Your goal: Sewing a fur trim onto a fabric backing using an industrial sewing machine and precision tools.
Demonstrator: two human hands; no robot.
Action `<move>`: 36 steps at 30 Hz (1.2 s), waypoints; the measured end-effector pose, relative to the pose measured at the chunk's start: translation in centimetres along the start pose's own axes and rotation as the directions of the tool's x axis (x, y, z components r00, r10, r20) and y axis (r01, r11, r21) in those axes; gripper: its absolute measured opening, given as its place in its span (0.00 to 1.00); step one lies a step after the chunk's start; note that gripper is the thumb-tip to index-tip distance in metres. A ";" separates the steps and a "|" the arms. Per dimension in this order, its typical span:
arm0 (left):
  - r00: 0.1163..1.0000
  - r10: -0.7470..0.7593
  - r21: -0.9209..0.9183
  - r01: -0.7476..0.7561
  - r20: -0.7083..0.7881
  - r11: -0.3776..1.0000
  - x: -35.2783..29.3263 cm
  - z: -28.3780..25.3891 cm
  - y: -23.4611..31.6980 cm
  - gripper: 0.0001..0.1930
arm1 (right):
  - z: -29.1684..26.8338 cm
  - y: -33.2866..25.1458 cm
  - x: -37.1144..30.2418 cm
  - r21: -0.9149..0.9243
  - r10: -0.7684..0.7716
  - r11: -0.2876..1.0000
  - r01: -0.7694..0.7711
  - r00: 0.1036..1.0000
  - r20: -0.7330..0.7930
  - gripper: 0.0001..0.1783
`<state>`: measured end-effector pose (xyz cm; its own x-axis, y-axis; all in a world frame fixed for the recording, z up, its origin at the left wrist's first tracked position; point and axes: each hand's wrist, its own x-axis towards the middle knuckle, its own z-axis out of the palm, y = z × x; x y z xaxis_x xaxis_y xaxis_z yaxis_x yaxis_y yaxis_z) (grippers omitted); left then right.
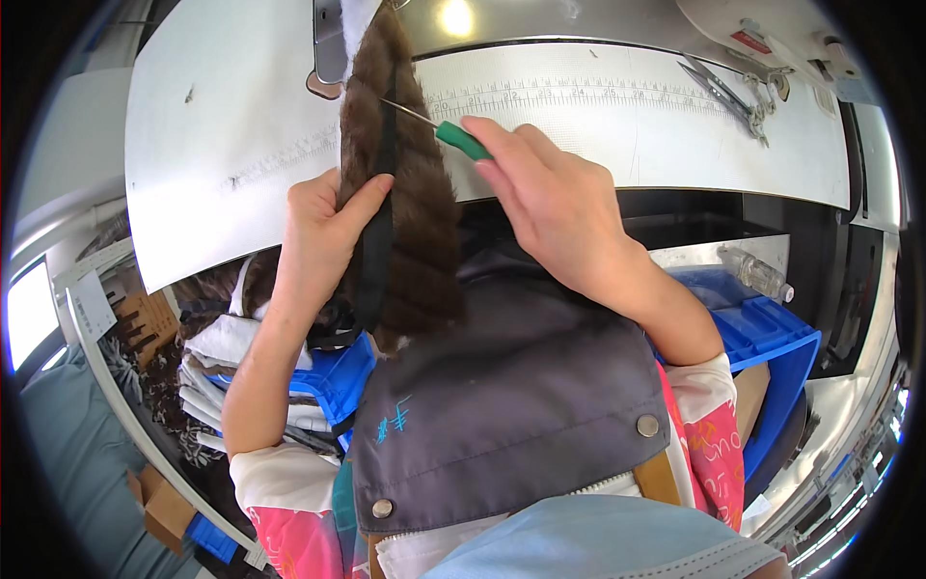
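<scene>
The fur (422, 227), held by the left grip (326, 220), could be torn if the tool (463, 141), grasped by the right grip (567, 207), was pushed carelessly.

The white bench (231, 87), marked with a printed ruler scale (579, 95), carries metal scissors (741, 111) near its right end; a steel plate (550, 24) borders its far edge.

Over the worktop's (666, 159) near edge — long brown fur (424, 217), ridged, a black strip (377, 246) lengthwise along it; above the worktop — slanted green-handled pick (461, 140), thin tip at the strip.
</scene>
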<state>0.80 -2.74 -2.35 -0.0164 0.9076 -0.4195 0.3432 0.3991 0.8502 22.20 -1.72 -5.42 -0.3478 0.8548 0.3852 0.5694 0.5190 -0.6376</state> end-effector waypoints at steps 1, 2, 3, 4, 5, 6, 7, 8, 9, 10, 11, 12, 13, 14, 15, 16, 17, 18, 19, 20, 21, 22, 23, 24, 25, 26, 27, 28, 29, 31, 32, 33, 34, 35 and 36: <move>1.000 0.016 0.001 -0.016 -0.012 1.000 0.1 0.0 0.0 0.11 | 0.2 -0.1 0.3 -0.070 -0.020 0.997 0.021 1.000 0.023 0.15; 1.000 0.015 0.001 -0.015 -0.011 1.000 0.2 0.1 0.1 0.11 | 0.3 -0.1 0.4 -0.071 -0.018 0.997 0.020 1.000 0.024 0.15; 1.000 0.002 -0.008 -0.002 -0.015 1.000 0.2 0.2 0.3 0.11 | 0.5 0.0 0.4 -0.106 -0.018 0.994 0.020 0.999 0.027 0.15; 1.000 -0.012 -0.016 0.012 -0.022 1.000 0.1 0.3 0.3 0.11 | 0.6 0.0 0.4 -0.138 -0.017 0.990 0.021 0.999 0.031 0.15; 1.000 -0.014 -0.016 0.014 -0.022 1.000 0.1 0.2 0.2 0.11 | 0.8 0.0 0.4 -0.137 -0.017 0.990 0.021 0.999 0.032 0.15; 1.000 -0.004 0.006 0.004 -0.015 1.000 0.1 0.0 0.1 0.11 | 0.9 -0.1 0.4 -0.107 0.009 0.994 -0.003 0.999 0.049 0.16; 1.000 0.006 0.028 -0.006 -0.006 1.000 0.2 0.0 0.0 0.11 | 1.1 -0.2 0.5 -0.079 0.035 0.996 -0.030 0.997 0.067 0.17; 1.000 0.005 0.028 -0.005 -0.004 1.000 0.2 0.1 0.1 0.11 | 1.3 -0.3 0.7 -0.080 0.037 0.996 -0.032 0.997 0.067 0.17; 1.000 0.020 0.044 -0.020 -0.014 0.999 0.1 0.2 0.3 0.11 | 1.6 -0.4 1.1 -0.012 0.007 1.000 -0.006 0.998 0.064 0.17; 0.999 0.036 0.062 -0.034 -0.024 0.998 0.1 0.2 0.5 0.12 | 1.7 -0.6 1.3 0.057 -0.023 0.998 0.019 0.998 0.057 0.16; 0.999 0.036 0.062 -0.035 -0.022 0.997 0.2 0.2 0.4 0.12 | 1.8 -0.7 1.1 0.056 -0.021 0.998 0.018 0.998 0.056 0.16; 0.996 0.091 0.180 -0.089 -0.002 0.980 0.4 0.0 0.1 0.13 | 2.0 -1.1 0.5 -0.097 -0.038 0.994 0.051 0.992 0.124 0.19; 0.990 0.142 0.295 -0.142 0.023 0.945 0.6 -0.1 0.0 0.14 | 2.0 -1.4 0.2 -0.243 -0.045 0.966 0.092 0.980 0.194 0.21; 0.990 0.143 0.296 -0.143 0.023 0.944 0.7 0.0 0.3 0.14 | 1.9 -1.8 0.1 -0.243 -0.044 0.966 0.091 0.980 0.192 0.21; 0.968 0.244 0.518 -0.235 0.051 0.822 0.8 0.2 0.7 0.15 | 1.8 -2.3 0.2 -0.360 -0.101 0.914 0.185 0.966 0.239 0.25; 0.936 0.336 0.705 -0.308 0.104 0.639 0.9 0.3 1.2 0.17 | 1.7 -2.5 0.2 -0.468 -0.149 0.840 0.276 0.945 0.291 0.29; 0.919 0.361 0.732 -0.353 0.156 0.583 1.1 0.2 1.5 0.17 | 2.0 -2.3 0.1 -0.493 -0.185 0.807 0.324 0.933 0.309 0.34; 0.917 0.364 0.732 -0.359 0.162 0.579 1.4 -0.1 2.1 0.17 | 1.9 -2.3 0.2 -0.497 -0.182 0.807 0.319 0.935 0.305 0.34; 0.984 0.140 0.540 -0.179 0.113 0.823 2.0 -0.8 3.0 0.16 | 1.7 -2.1 0.2 -0.498 -0.177 0.808 0.317 0.935 0.308 0.33; 0.987 -0.100 0.302 0.059 0.123 0.951 2.7 -1.7 3.5 0.16 | 1.5 -2.0 0.2 -0.497 -0.176 0.807 0.319 0.933 0.313 0.32; 0.997 0.072 0.252 -0.073 0.013 0.965 4.8 -3.9 2.1 0.14 | 1.4 -1.8 0.3 -0.504 -0.169 0.805 0.311 0.936 0.308 0.32; 0.966 0.234 0.217 -0.206 -0.114 0.954 6.5 -5.9 0.5 0.13 | 1.4 -2.0 0.3 -0.505 -0.173 0.801 0.322 0.932 0.320 0.32; 0.965 0.234 0.218 -0.205 -0.115 0.954 6.9 -4.7 0.1 0.13 | 1.4 -2.1 0.4 -0.504 -0.176 0.796 0.334 0.925 0.336 0.32; 0.851 0.497 0.349 -0.419 -0.170 0.838 7.0 -2.5 0.1 0.11 | 1.4 -2.3 0.5 -0.504 -0.176 0.796 0.334 0.925 0.336 0.32; 0.668 0.723 0.477 -0.584 -0.177 0.657 7.2 -0.8 0.2 0.13 | 1.3 -2.3 0.4 -0.503 -0.169 0.800 0.328 0.927 0.336 0.32; 0.669 0.723 0.469 -0.589 -0.173 0.658 7.3 -0.3 0.3 0.13 | 1.3 -2.4 0.4 -0.501 -0.161 0.803 0.321 0.928 0.336 0.32; 0.678 0.735 0.656 -0.549 -0.015 0.519 7.3 0.0 0.5 0.15 | 1.2 -2.4 0.3 -0.507 -0.154 0.802 0.317 0.929 0.337 0.32; 0.693 0.708 0.799 -0.499 0.136 0.335 7.4 0.0 0.6 0.18 | 1.2 -2.6 0.4 -0.456 -0.123 0.849 0.268 0.939 0.322 0.31; 0.612 0.779 0.816 -0.514 0.134 0.263 8.3 0.3 -0.9 0.20 | 1.1 -2.7 0.5 -0.402 -0.092 0.890 0.217 0.947 0.308 0.30; 0.613 0.781 0.854 -0.464 0.119 0.234 8.1 0.7 -1.3 0.21 | 0.1 -2.6 0.4 -0.293 0.011 0.950 0.108 0.926 0.378 0.29; 0.615 0.782 0.890 -0.408 0.103 0.203 7.9 0.8 -1.5 0.21 | -0.6 -2.4 0.3 -0.183 0.098 0.983 -0.014 0.884 0.457 0.28; 0.617 0.781 0.892 -0.402 0.098 0.206 7.6 0.7 -1.7 0.21 | -1.3 -2.1 0.3 -0.110 0.135 0.989 -0.097 0.897 0.421 0.27; 0.625 0.776 0.886 -0.405 0.086 0.228 7.5 0.9 -1.7 0.21 | -1.1 -1.8 0.4 -0.115 0.137 0.989 -0.097 0.897 0.421 0.27; 0.635 0.769 0.879 -0.405 0.074 0.250 7.4 1.0 -1.7 0.22 | -0.7 -1.2 0.4 -0.101 0.137 0.988 -0.114 0.954 0.266 0.26; 0.635 0.769 0.879 -0.404 0.071 0.252 7.4 1.0 -1.7 0.22 | -0.4 -0.7 0.6 -0.083 0.135 0.988 -0.127 0.985 0.103 0.26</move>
<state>1.02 3.15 -7.16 0.3203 0.8741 0.3653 0.9189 -0.3804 0.1044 21.89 -1.55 -4.45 -0.3426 0.9122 0.2246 0.6686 0.4047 -0.6239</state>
